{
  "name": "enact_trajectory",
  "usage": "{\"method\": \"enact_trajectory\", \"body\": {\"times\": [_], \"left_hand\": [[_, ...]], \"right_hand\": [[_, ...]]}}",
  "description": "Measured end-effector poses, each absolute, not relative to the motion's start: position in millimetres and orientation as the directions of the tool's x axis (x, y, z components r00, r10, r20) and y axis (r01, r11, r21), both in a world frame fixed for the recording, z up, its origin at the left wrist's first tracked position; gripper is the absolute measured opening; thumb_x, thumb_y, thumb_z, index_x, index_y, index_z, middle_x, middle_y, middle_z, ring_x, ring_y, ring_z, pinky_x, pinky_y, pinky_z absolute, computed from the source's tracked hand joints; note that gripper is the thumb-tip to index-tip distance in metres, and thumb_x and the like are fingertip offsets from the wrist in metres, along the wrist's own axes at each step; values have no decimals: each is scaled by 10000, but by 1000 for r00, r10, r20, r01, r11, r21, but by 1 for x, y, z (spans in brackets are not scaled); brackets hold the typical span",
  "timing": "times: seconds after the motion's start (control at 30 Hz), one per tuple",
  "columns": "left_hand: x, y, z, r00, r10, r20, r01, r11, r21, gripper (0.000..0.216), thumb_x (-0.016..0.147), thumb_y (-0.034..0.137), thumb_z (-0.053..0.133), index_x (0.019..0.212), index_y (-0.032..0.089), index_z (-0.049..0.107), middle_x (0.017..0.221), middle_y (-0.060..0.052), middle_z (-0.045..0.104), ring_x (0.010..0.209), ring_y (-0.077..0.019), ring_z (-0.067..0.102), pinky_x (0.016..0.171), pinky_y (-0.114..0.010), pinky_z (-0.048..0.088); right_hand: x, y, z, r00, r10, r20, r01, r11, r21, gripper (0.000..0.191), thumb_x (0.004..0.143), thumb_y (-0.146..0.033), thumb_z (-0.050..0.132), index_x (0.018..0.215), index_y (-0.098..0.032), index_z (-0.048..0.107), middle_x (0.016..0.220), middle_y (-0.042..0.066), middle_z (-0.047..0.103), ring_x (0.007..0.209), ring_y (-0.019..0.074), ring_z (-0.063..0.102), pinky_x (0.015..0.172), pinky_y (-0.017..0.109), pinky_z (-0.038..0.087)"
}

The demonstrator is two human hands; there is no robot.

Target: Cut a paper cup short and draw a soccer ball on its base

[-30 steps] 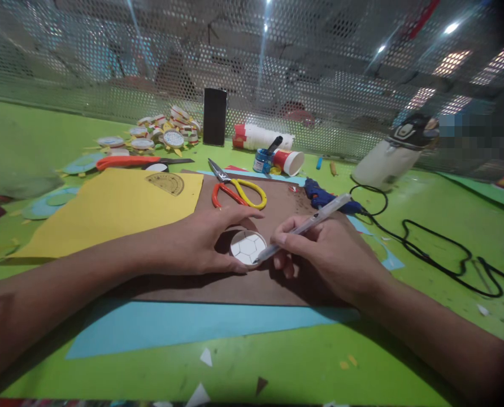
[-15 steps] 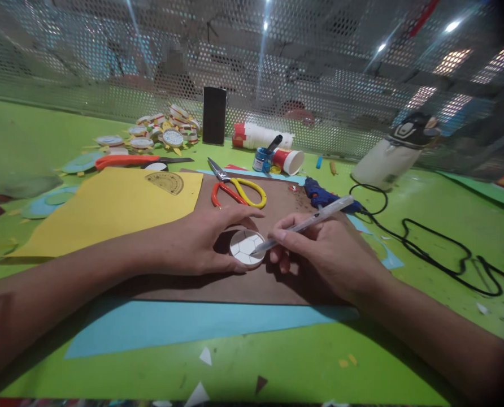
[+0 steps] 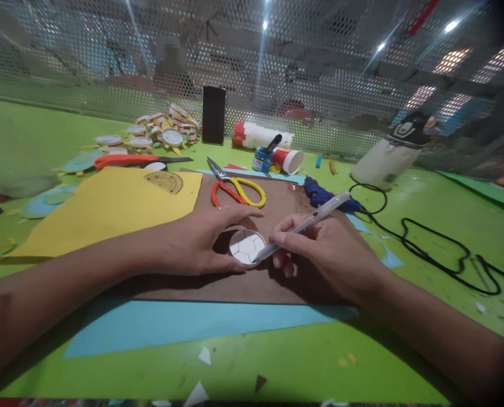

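Note:
A white disc [image 3: 246, 246] with dark lines like a football's panels lies on the brown board [image 3: 184, 288]. My left hand [image 3: 209, 240] is curled round its left side, thumb at the near edge and fingers past the far edge. In my right hand [image 3: 311, 243] a clear-barrelled pen [image 3: 320, 215] is pinched, its tip on the disc's lower right edge. Beyond the hands lie scissors [image 3: 239, 189] with one red and one yellow handle. Yellow paper [image 3: 108, 209] bearing a protractor [image 3: 165, 182] is left of them.
A blue glue gun [image 3: 320, 195] and its black cable [image 3: 438, 265] lie at the right. Behind are a blue jar [image 3: 261, 160], paper cups [image 3: 260, 135], a dark upright slab [image 3: 213, 116] and piled decorated discs [image 3: 171, 135]. Paper scraps [image 3: 205, 355] dot the green table [image 3: 150, 379].
The pen tip has moved down and slightly right, from inside the disc to its lower right edge. My left hand stays round the disc.

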State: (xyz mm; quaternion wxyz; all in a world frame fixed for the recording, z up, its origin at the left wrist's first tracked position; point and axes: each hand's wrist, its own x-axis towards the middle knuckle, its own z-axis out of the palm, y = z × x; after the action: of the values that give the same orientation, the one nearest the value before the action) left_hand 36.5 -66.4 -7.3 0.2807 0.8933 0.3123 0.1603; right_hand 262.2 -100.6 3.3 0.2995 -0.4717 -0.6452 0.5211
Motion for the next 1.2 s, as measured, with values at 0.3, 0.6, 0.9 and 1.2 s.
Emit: {"method": "enact_trajectory", "body": {"times": [0.3, 0.6, 0.9, 1.2], "left_hand": [[36, -69, -5, 757, 639, 135, 469, -675, 569, 650, 825, 393, 648, 1399, 253, 377, 1279, -56, 610, 1138, -231, 579, 965, -347, 445], [37, -71, -4, 763, 625, 165, 460, -704, 542, 619, 831, 373, 640, 1388, 255, 398, 1258, -61, 617, 1098, -222, 593, 929, -318, 459], [38, -73, 0, 766, 617, 180, 461, -722, 515, 606, 820, 320, 648, 1375, 247, 417, 1244, -54, 622, 1074, -208, 600, 901, -293, 468], [39, -74, 0, 767, 602, 224, 434, -743, 510, 578, 839, 337, 624, 1371, 243, 419, 1260, -59, 621, 1102, -215, 596, 925, -305, 462]], "right_hand": [[266, -100, -6, -367, 928, -61, 210, 19, -978, 191, 913, -361, 596, 821, -193, 601, 681, -8, 683, 573, 107, 629, 591, 243, 515], [263, -103, 3, -359, 929, -88, 282, 18, -959, 204, 913, -327, 582, 768, -183, 589, 632, -10, 663, 553, 99, 613, 557, 222, 458], [263, -104, 5, -369, 923, -113, 352, 26, -936, 229, 890, -371, 586, 751, -189, 594, 607, -12, 660, 537, 107, 588, 540, 234, 444], [265, -103, 1, -361, 929, -84, 297, 30, -954, 184, 903, -357, 595, 801, -205, 615, 645, -16, 679, 553, 108, 611, 541, 222, 469]]}}
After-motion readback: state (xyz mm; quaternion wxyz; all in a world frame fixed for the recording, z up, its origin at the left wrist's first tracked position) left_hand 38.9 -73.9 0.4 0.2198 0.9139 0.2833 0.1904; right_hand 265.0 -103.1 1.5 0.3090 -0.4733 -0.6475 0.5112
